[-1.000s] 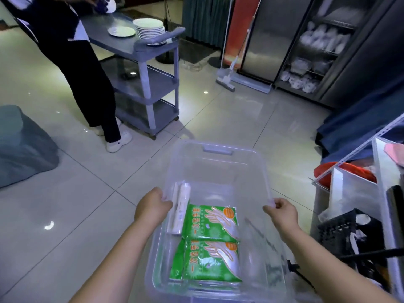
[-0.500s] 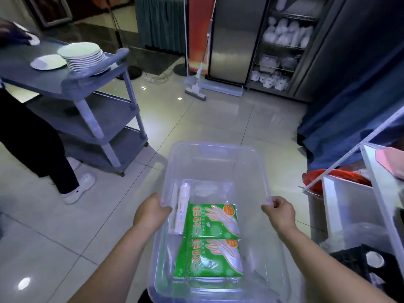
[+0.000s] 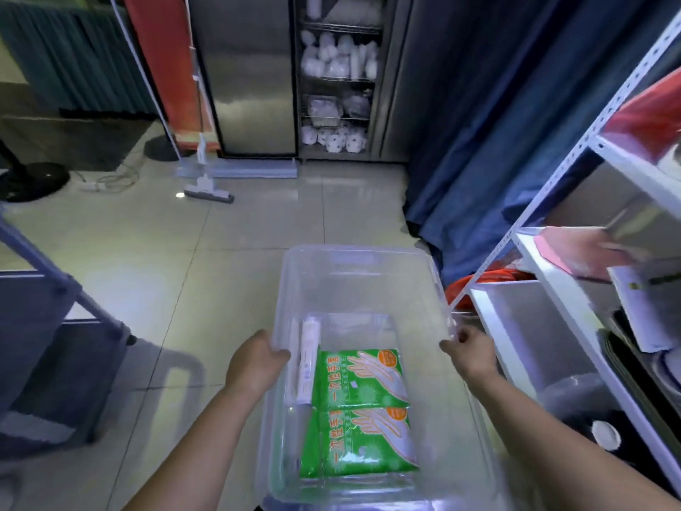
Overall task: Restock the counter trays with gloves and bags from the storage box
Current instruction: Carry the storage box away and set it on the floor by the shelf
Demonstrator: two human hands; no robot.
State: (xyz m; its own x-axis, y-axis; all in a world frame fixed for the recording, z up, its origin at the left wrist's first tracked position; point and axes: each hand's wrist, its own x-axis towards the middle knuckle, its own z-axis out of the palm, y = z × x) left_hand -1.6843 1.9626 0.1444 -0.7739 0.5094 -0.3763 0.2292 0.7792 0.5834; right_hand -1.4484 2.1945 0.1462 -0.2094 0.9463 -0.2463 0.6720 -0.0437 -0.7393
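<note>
I carry a clear plastic storage box (image 3: 353,260) in front of me above the tiled floor. My left hand (image 3: 254,363) grips its left rim and my right hand (image 3: 470,352) grips its right rim. Inside lie two green packs of disposable gloves (image 3: 363,378) (image 3: 365,442), one behind the other, and a white roll of bags (image 3: 307,363) along the left wall. The far half of the box bottom is bare.
A white metal shelf rack (image 3: 545,319) stands close on the right, with a red basin (image 3: 479,285) under it. A grey cart (image 3: 55,326) is at the left. Ahead stand a floor squeegee (image 3: 206,189), a steel cabinet with glass door (image 3: 339,79) and blue curtains (image 3: 479,142).
The view has swung to the right: the cart with plates and the other person have slid out on the left, and the shelf rack is closer. Both hands keep their grip on the box.
</note>
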